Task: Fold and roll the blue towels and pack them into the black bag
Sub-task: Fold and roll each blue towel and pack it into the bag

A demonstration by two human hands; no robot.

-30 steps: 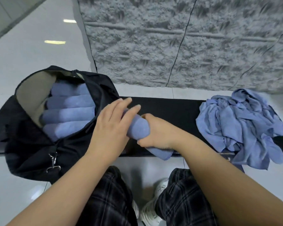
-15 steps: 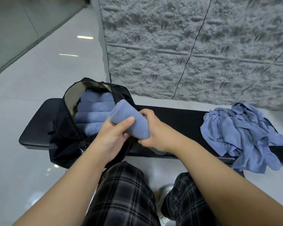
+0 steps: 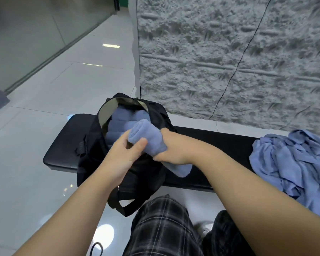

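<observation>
The rolled blue towel (image 3: pixel 148 137) is sitting up in both hands right over the mouth of the black bag (image 3: pixel 92 145), tilted, with its upper end pointing toward the opening and its lower end (image 3: pixel 181 169) hanging down toward the person's lap. The right hand (image 3: pixel 174 146) is wrapping round the middle of the roll, fingers curled over the far side and thumb closing in underneath, so that is a firm grip on the towel. The left hand (image 3: pixel 122 154) is coming in at the near end, thumb pressing against the roll's lower edge and fingers curling under it, holding the same towel from below.

Inside the bag, a stack of rolled towels (image 3: pixel 122 122) is lying side by side, filling the pale-lined opening; I am counting at least 3 rolls, the rest being hidden behind the held one. The bag is resting on the left part of a black bench (image 3: pixel 63 145), its strap (image 3: pixel 122 204) dangling off the front edge. Over on the right end of the bench, well apart from the bag, a loose heap of unfolded blue towels (image 3: pixel 292 163) is spilling over the edge. Checked trousers (image 3: pixel 163 228) are showing at the bottom, above a glossy tiled floor (image 3: pixel 35 182), and a rough grey wall (image 3: pixel 229 61) is standing behind the bench.
</observation>
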